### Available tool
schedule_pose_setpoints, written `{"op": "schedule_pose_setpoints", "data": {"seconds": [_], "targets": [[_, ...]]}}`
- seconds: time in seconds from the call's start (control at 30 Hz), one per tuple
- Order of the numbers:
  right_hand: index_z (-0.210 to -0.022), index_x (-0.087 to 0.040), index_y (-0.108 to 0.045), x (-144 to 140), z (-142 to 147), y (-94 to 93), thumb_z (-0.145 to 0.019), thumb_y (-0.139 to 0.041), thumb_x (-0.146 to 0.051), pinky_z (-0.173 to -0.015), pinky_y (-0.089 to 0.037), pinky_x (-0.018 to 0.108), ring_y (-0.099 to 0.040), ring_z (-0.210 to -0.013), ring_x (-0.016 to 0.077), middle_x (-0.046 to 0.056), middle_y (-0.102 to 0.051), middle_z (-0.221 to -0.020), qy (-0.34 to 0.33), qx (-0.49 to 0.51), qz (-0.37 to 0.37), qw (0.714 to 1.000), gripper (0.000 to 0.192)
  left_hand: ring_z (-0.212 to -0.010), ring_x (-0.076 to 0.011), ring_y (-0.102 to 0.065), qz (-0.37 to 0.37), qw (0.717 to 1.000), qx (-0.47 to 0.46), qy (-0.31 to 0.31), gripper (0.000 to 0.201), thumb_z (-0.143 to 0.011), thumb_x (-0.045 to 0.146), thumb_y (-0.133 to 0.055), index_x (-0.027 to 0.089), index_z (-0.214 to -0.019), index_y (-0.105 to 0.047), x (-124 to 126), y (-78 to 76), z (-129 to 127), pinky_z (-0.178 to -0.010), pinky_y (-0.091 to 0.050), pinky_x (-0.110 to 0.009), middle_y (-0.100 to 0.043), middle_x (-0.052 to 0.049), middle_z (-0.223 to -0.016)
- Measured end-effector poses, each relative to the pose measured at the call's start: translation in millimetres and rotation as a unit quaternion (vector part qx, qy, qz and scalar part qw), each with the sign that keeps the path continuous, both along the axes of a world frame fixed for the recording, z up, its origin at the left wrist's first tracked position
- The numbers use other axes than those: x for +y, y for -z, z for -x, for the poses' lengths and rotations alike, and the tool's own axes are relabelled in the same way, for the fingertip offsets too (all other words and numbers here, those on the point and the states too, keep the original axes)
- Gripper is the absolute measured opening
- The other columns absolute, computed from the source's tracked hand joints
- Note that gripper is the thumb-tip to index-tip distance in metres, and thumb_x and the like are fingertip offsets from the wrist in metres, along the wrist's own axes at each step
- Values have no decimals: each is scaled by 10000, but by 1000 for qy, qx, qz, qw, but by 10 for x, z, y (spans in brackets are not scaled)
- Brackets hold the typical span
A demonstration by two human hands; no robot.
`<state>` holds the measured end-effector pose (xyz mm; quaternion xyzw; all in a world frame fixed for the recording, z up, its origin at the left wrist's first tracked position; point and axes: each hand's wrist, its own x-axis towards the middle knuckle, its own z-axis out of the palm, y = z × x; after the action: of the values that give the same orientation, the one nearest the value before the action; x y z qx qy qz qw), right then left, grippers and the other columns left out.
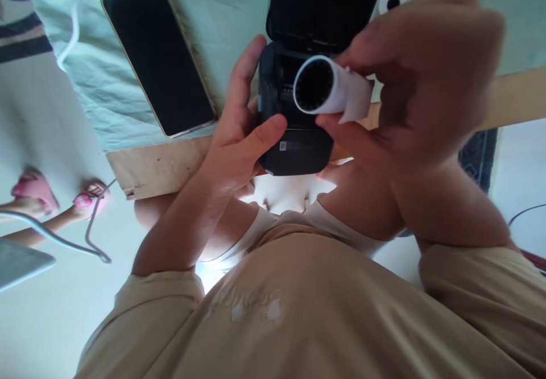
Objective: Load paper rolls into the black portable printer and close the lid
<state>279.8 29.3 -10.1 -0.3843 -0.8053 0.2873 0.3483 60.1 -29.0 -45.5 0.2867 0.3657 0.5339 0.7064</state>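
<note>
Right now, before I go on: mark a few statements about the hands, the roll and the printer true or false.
1. The right hand holds the white paper roll in its fingers. True.
2. The lid of the black printer is shut. False: it stands open.
3. The left hand grips the black printer. True.
4. The phone has a lit screen. False: the screen is dark.

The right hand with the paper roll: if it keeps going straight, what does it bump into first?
Probably the open black printer. The right hand points its paper roll at the open compartment, though depth is unclear.
</note>
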Motion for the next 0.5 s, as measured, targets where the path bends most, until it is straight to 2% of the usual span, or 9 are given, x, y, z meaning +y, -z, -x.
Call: {"op": "schedule_pose_setpoints", "data": {"seconds": [0.1, 0.17, 0.3, 0.5], "targets": [[-1140, -248, -687, 56, 153, 68, -969, -669, -390, -1013, -657, 410, -754, -1135, 214, 39, -777, -1185, 19, 38, -143, 989, 223, -1008, -267, -857, -14, 1000, 13, 10, 826, -925, 430, -916, 474, -1647, -519, 7, 18, 8, -637, -657, -266, -778, 5, -1308], [-1075, -238, -660, 105, 167, 79, -967, -678, -326, -907, -648, 372, -758, -1034, 197, 34, -767, -1079, 26, 17, -201, 979, 140, -1066, -287, -858, 11, 999, 37, 19, 835, -970, 447, -859, 480, -1703, -461, 32, 6, 15, -676, -673, -280, -793, -2, -1262], [-1016, -241, -638, 98, 146, 44, -966, -697, -247, -909, -614, 308, -743, -1007, 152, -13, -757, -1043, 17, -27, -220, 975, 77, -1179, -314, -839, 72, 996, 56, 0, 711, -1096, 543, -670, 468, -1755, -412, 129, -53, 6, -829, -713, -352, -819, -21, -1212], [-1044, -230, -662, 47, 152, 19, -973, -604, -178, -856, -562, 315, -754, -997, 158, 13, -777, -1090, 19, -62, -175, 982, 106, -1335, -359, -775, 49, 998, 23, -17, 734, -1098, 585, -662, 474, -1772, -391, 202, -10, -55, -973, -705, -421, -840, -31, -1277]]}}
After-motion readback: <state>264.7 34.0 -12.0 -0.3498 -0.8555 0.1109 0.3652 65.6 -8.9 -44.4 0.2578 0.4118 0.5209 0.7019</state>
